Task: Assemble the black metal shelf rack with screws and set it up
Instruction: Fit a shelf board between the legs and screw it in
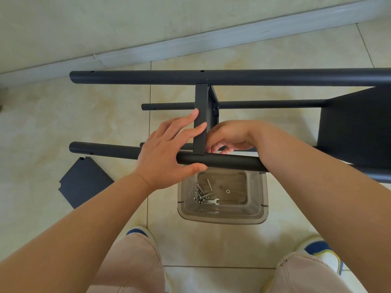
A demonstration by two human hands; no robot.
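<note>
The black metal rack (232, 77) lies on its side on the tiled floor, its round poles running left to right. A middle shelf panel (201, 115) stands edge-on between the poles, and another shelf (355, 127) sits at the right. My left hand (169, 151) rests with straight fingers against the middle panel, thumb under the near pole (105, 150). My right hand (228, 136) reaches behind the panel at the pole joint with curled fingers; what they pinch is hidden.
A clear plastic bin (222, 216) under the near pole holds several screws (202, 194), a washer and a small wrench (212, 201). A loose black shelf panel (84, 182) lies on the floor at the left. The wall's baseboard (190, 42) runs behind. My shoes show below.
</note>
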